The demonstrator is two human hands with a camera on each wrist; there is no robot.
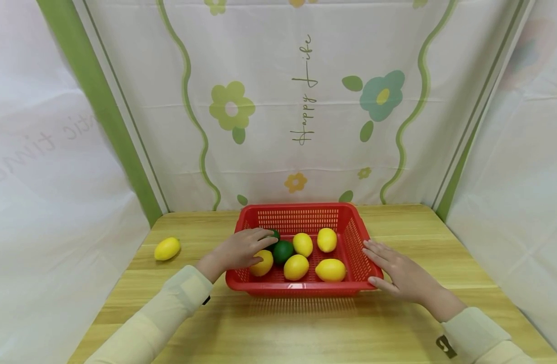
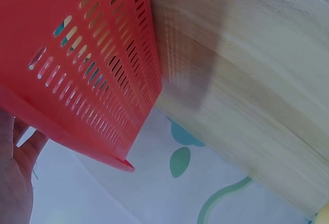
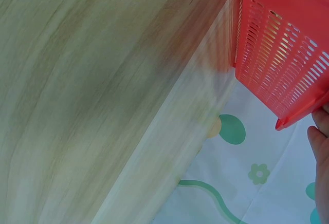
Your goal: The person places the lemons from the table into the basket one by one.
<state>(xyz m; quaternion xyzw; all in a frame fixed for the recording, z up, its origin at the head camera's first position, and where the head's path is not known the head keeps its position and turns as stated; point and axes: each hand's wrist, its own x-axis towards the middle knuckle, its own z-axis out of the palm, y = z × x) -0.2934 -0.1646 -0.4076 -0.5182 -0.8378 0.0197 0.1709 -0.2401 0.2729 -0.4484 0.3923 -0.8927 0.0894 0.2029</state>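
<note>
A red plastic basket with slotted walls stands on the table, holding several yellow lemons and two dark green round fruits. My left hand reaches over the basket's left rim. Its fingers extend above one green fruit, which they partly hide, and its thumb overlaps the leftmost lemon. At the right rim, my right hand rests with straight fingers along the basket's side. Both wrist views show the basket's slotted outer wall from low down, with fingers of the right hand near the rim.
One lemon lies alone on the wooden table, left of the basket. A white curtain with printed flowers hangs behind the table, and white sheets enclose its sides.
</note>
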